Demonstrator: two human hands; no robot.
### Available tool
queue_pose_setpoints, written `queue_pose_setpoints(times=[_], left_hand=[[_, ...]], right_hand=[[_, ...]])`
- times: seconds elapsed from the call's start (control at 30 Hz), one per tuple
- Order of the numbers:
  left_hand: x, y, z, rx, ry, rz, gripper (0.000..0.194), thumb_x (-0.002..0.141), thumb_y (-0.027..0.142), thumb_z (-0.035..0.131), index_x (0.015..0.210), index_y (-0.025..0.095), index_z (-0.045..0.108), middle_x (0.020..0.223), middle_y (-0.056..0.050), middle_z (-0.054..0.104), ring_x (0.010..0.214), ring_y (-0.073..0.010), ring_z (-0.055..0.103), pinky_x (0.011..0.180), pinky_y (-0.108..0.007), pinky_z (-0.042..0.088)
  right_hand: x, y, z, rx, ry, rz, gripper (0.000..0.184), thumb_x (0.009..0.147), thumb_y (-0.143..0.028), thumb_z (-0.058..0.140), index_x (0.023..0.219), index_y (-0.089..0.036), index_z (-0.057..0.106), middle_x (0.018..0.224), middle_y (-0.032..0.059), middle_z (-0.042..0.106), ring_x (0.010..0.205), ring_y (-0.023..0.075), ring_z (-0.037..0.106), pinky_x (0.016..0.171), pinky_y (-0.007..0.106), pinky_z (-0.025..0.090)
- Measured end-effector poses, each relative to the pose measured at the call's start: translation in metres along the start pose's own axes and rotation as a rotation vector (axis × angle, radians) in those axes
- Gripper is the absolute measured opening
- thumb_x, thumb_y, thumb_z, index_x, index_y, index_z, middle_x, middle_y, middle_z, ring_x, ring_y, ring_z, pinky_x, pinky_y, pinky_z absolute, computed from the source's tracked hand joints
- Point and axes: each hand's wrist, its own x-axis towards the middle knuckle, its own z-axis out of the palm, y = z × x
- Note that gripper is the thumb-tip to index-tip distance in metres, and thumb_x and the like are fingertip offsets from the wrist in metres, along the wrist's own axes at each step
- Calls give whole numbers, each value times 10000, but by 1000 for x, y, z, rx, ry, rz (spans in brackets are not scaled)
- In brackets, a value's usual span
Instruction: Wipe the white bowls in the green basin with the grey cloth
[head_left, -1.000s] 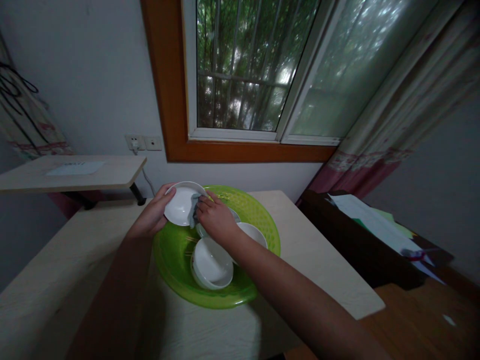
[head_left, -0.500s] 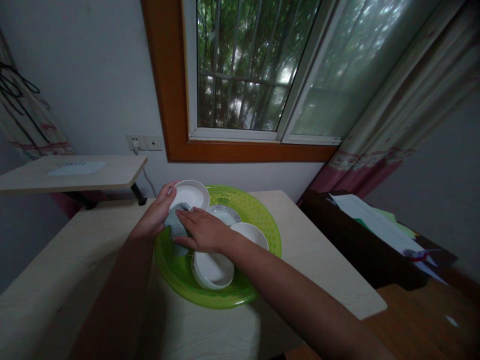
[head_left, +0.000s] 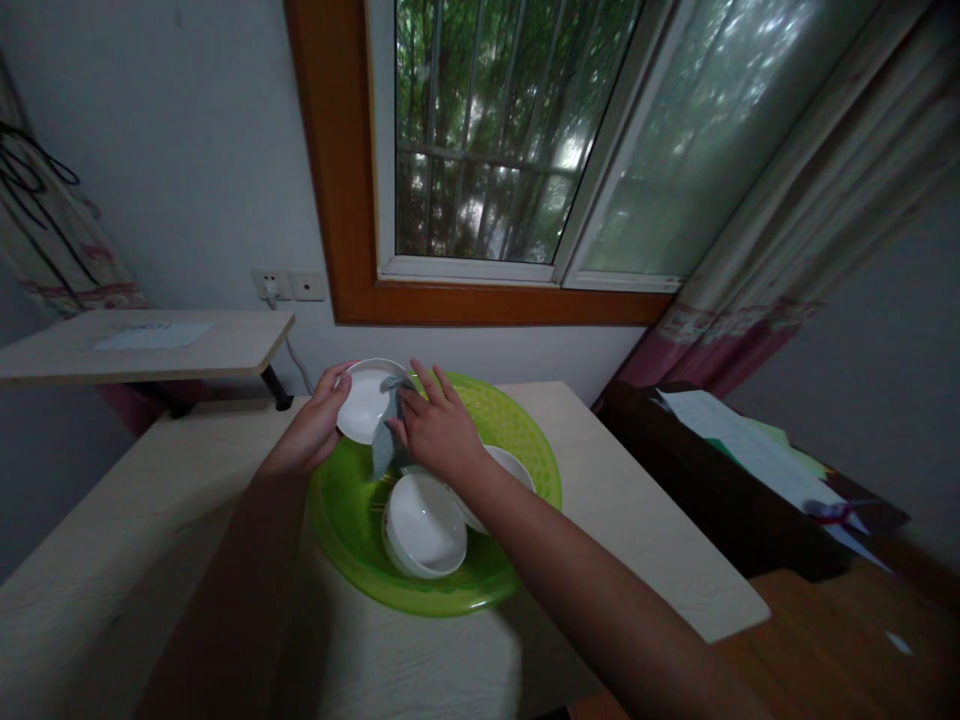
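Note:
My left hand grips a small white dish by its left rim, tilted above the far left edge of a green plastic basin. My right hand presses a grey cloth against the dish's right side, thumb on the cloth and the other fingers stretched upward. The cloth hangs down into the basin. Inside the basin sit a white bowl at the front and another white bowl partly hidden behind my right wrist.
The basin stands on a pale wooden table below a window. A second tabletop juts out at the left. A dark cabinet with papers stands to the right, beside a curtain.
My right hand moved from the dish's lower left, with the cloth bunched under it, up to the dish's right edge. The dish tilted more toward me and my fingers spread.

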Motion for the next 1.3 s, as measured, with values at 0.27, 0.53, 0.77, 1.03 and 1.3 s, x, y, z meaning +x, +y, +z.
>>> queue_pose_setpoints(times=[0.27,0.53,0.77,1.03,1.3], left_hand=[[4,-3,-4,-2,42,3,471,905,515,667,1283,255,563,1101,-49,680,898,-169,663,690,-222,529],[3,-1,-3,8,48,7,500,883,537,685,1279,255,568,1036,-44,683,895,-187,652,659,-228,511],[3,-3,-4,-12,12,6,511,892,533,683,1307,261,560,1127,-50,674,940,-180,659,725,-232,533],[5,-7,-7,-5,-22,-2,571,907,537,664,1388,256,540,1197,-80,675,947,-187,663,722,-239,535],[6,-6,-6,2,24,10,536,907,537,662,1346,245,567,1145,-73,676,893,-176,650,639,-211,508]], right_hand=[[-4,-12,-1,38,-139,39,472,1059,-483,441,1051,-118,742,1139,159,747,1129,322,617,964,479,474],[-5,-16,11,353,-226,-77,483,1093,-493,359,1403,-205,592,1379,75,682,1171,210,687,964,325,519],[-4,2,8,255,-227,78,460,1099,-463,343,1296,-231,687,1357,37,701,1181,210,695,998,338,534],[-2,0,0,80,-233,174,523,1077,-520,341,1398,-211,615,1560,61,521,1109,266,717,956,415,573],[-7,-8,14,389,-338,-6,570,1060,-560,394,1483,-203,531,1536,84,547,1314,259,618,1089,392,502]])
